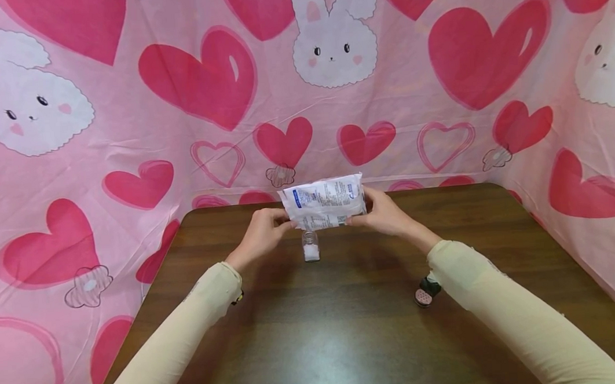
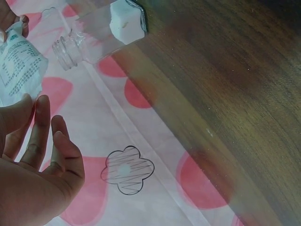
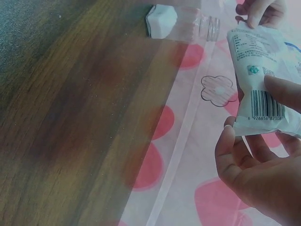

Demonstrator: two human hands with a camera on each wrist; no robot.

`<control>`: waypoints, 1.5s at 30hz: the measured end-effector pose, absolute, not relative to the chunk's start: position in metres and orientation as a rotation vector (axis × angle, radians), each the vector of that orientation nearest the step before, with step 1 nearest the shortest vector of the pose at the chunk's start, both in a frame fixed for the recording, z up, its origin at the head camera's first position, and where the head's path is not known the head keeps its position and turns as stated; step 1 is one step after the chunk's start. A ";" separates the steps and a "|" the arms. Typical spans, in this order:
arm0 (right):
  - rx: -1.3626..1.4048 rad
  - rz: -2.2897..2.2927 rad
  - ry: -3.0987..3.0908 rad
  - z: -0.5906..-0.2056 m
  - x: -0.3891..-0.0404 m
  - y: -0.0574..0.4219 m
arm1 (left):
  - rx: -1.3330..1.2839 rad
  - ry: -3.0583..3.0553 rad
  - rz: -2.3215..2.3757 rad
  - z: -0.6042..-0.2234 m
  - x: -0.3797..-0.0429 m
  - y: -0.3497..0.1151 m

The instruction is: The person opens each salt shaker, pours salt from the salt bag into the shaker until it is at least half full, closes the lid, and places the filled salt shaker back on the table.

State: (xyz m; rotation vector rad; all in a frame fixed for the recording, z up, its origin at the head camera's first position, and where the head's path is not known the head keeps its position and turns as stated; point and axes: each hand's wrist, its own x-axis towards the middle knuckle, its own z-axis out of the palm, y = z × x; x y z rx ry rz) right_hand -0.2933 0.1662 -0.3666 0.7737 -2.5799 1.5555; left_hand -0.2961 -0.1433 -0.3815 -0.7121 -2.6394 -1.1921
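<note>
A white printed plastic packet (image 1: 325,201) is held up over the far part of the table, its label turned toward me. My left hand (image 1: 264,233) pinches its left lower corner between thumb and fingers. My right hand (image 1: 387,212) grips its right end, thumb on the front, near a barcode seen in the right wrist view. Just below the packet, a small clear bottle (image 1: 310,247) stands upright and uncapped, with white contents in its bottom. Its threaded neck (image 2: 66,52) shows in the left wrist view. The packet's contents are hidden.
The dark wooden table (image 1: 320,342) reaches back to a pink cloth (image 1: 407,94) with hearts and rabbits. Beside my right sleeve is a pinkish disc with small holes (image 1: 424,298), dark material next to it. Tiny pale specks dot the tabletop in the wrist views.
</note>
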 end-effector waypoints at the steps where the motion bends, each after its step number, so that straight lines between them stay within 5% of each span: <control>1: 0.770 1.557 -2.581 -0.367 -0.293 0.166 | -0.711 -2.640 -1.190 -0.381 -0.296 -0.143; 45: 0.747 1.520 -2.597 -0.363 -0.294 0.168 | -0.710 -2.641 -1.189 -0.378 -0.295 -0.141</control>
